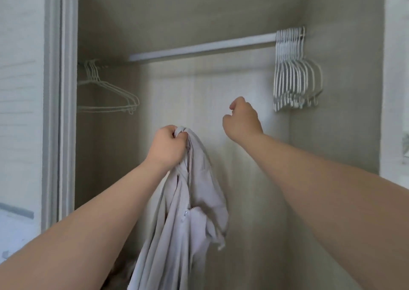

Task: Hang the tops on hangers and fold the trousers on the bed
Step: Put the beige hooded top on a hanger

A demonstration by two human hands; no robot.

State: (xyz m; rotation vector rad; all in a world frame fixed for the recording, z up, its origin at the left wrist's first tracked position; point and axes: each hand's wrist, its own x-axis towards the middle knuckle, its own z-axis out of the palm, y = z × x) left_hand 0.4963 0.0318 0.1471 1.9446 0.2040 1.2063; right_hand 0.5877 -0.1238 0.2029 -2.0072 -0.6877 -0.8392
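Note:
My left hand (168,144) grips the top edge of a pale grey top (194,201), which hangs down limp in front of the open wardrobe. My right hand (242,119) is raised to the right of it with fingers curled and nothing in them, below and left of a tight bunch of white hangers (294,77) on the right end of the rail (199,47). A few white wire hangers (106,90) hang at the left end of the rail.
The wardrobe's sliding door frame (59,101) stands at the left. Beige wardrobe walls close in at the back and right. A dark heap lies low on the wardrobe floor (119,274), partly hidden by the top.

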